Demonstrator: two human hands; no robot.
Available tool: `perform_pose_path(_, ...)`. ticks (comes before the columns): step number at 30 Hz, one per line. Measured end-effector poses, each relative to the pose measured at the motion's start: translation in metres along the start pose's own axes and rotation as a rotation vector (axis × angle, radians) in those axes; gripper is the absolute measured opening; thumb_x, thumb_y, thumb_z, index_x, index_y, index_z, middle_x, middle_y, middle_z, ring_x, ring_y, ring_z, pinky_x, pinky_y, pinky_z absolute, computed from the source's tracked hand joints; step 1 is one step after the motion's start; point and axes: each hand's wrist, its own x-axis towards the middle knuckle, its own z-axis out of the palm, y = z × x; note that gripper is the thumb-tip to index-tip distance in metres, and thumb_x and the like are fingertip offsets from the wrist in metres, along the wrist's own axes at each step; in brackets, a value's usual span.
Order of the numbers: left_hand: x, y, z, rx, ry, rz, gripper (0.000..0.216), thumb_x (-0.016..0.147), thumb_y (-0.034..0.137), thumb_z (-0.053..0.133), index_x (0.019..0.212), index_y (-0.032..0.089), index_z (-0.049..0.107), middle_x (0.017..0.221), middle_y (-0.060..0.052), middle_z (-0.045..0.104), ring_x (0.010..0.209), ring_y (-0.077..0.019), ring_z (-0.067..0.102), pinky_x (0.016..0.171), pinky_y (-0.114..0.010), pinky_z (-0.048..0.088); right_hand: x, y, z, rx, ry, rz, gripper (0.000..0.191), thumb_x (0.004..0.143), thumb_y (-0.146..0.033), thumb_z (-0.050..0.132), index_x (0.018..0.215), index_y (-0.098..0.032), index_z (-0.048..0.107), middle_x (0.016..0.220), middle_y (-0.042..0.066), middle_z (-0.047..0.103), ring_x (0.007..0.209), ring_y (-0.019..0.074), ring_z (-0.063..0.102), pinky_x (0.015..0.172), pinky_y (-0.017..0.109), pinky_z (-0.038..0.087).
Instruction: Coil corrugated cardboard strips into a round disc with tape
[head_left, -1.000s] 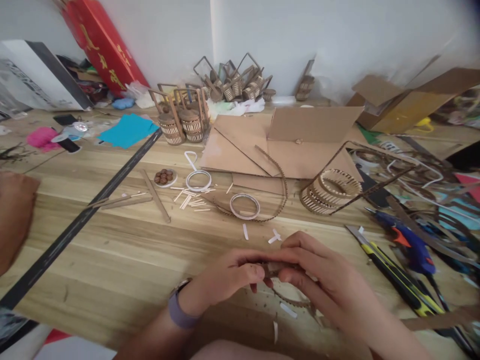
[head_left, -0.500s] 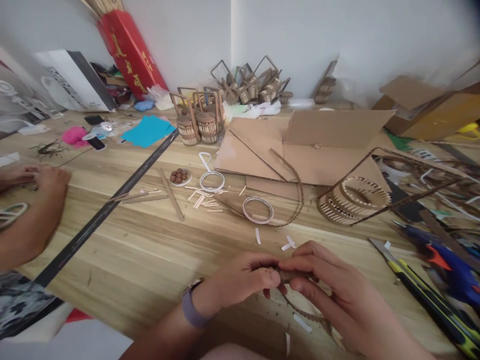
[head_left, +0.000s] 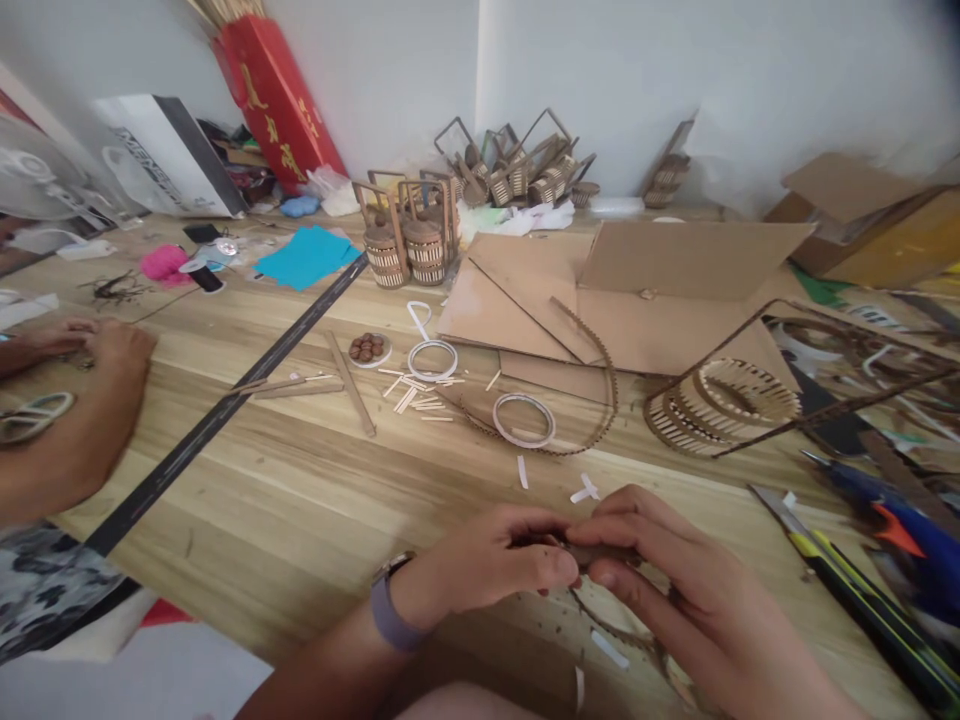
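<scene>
Near the front edge of the table, my left hand (head_left: 491, 560) and my right hand (head_left: 667, 565) meet, fingertips nearly touching. Both are closed on a thin brown strip (head_left: 607, 618), which curves in a loop below the right fingers and has a ridged edge. The left thumb presses near the strip's end; fingers of both hands hide much of it. Beyond them lies a longer notched brown strip (head_left: 616, 395), curled round a roll of tape (head_left: 523, 420). White paper scraps (head_left: 585, 489) rest just past my fingers.
To the right are a utility knife (head_left: 840, 575), a blue glue gun (head_left: 900, 530) and a slatted basket frame (head_left: 675, 415). Cardboard (head_left: 517, 300), small lidded baskets (head_left: 426, 250) and wooden sticks (head_left: 409, 398) lie farther back. Another person's arm (head_left: 90, 420) is at left.
The view has shifted slightly, so the table appears a little farther right. My hands keep hold of the brown strip, with the left thumb slightly farther over it.
</scene>
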Motion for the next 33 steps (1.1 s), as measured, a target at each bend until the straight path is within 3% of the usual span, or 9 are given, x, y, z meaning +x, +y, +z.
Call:
perform_pose_path(4, -0.0003, 0.0016, 0.0006, -0.013, -0.003, 0.017, 0.052, 0.08, 0.06, 0.064, 0.104, 0.013, 0.069, 0.084, -0.003, 0.057, 0.073, -0.0145, 0.049, 0.067, -0.025, 0.04, 0.0007, -0.0022, 0.0003, -0.004, -0.002, -0.001, 0.015, 0.092, -0.017, 0.055, 0.098, -0.025, 0.066, 0.08, 0.004, 0.065, 0.069, 0.0159, 0.066, 0.055, 0.023, 0.056)
perform_pose_path(8, 0.0002, 0.0014, 0.0026, -0.019, -0.003, 0.061, 0.072, 0.08, 0.078, 0.05, 0.098, 0.011, 0.069, 0.079, -0.004, 0.057, 0.071, -0.0162, 0.051, 0.064, -0.027, 0.041, 0.0014, -0.0033, -0.0006, 0.002, -0.011, -0.017, 0.015, 0.092, -0.015, 0.054, 0.099, -0.023, 0.065, 0.08, 0.004, 0.064, 0.071, 0.015, 0.065, 0.059, 0.022, 0.056)
perform_pose_path(18, 0.0016, 0.0031, 0.0036, -0.023, 0.0, 0.107, 0.066, 0.083, 0.076, 0.048, 0.084, 0.013, 0.066, 0.072, -0.001, 0.052, 0.066, -0.0144, 0.048, 0.062, -0.025, 0.042, -0.0028, -0.0033, -0.0002, 0.051, -0.05, 0.013, 0.017, 0.092, -0.012, 0.054, 0.099, -0.024, 0.064, 0.081, 0.003, 0.063, 0.073, 0.0149, 0.064, 0.062, 0.024, 0.055)
perform_pose_path(22, 0.0018, 0.0022, 0.0023, 0.007, 0.01, 0.073, 0.068, 0.079, 0.077, 0.052, 0.091, 0.012, 0.068, 0.076, -0.002, 0.055, 0.068, -0.0149, 0.049, 0.063, -0.026, 0.042, -0.0043, -0.0029, 0.0023, 0.044, -0.04, 0.04, 0.016, 0.091, -0.012, 0.056, 0.098, -0.024, 0.065, 0.085, 0.003, 0.062, 0.078, 0.0149, 0.063, 0.066, 0.024, 0.054)
perform_pose_path(25, 0.0005, 0.0022, 0.0012, 0.032, 0.027, 0.03, 0.062, 0.079, 0.071, 0.059, 0.099, 0.013, 0.069, 0.079, -0.003, 0.058, 0.071, -0.016, 0.051, 0.066, -0.027, 0.042, -0.0042, -0.0037, 0.0032, 0.038, -0.05, 0.067, 0.016, 0.09, -0.012, 0.058, 0.096, -0.024, 0.067, 0.089, 0.003, 0.061, 0.082, 0.0153, 0.063, 0.068, 0.024, 0.054)
perform_pose_path(30, -0.0028, 0.0039, 0.0011, 0.047, 0.078, -0.016, 0.032, 0.077, 0.033, 0.066, 0.105, 0.016, 0.07, 0.098, -0.004, 0.067, 0.091, -0.021, 0.058, 0.081, -0.03, 0.043, -0.0047, -0.0046, 0.0038, 0.051, -0.041, 0.092, 0.019, 0.088, -0.015, 0.064, 0.099, -0.027, 0.074, 0.086, 0.003, 0.059, 0.082, 0.0164, 0.061, 0.066, 0.025, 0.054)
perform_pose_path(33, -0.0029, 0.0032, 0.0018, -0.018, 0.101, -0.016, 0.032, 0.072, 0.026, 0.066, 0.102, 0.017, 0.071, 0.092, -0.003, 0.067, 0.086, -0.0203, 0.059, 0.078, -0.03, 0.045, -0.007, -0.0036, 0.0039, 0.061, -0.008, 0.098, 0.018, 0.087, -0.018, 0.066, 0.1, -0.027, 0.076, 0.082, 0.004, 0.06, 0.079, 0.0176, 0.061, 0.063, 0.027, 0.054)
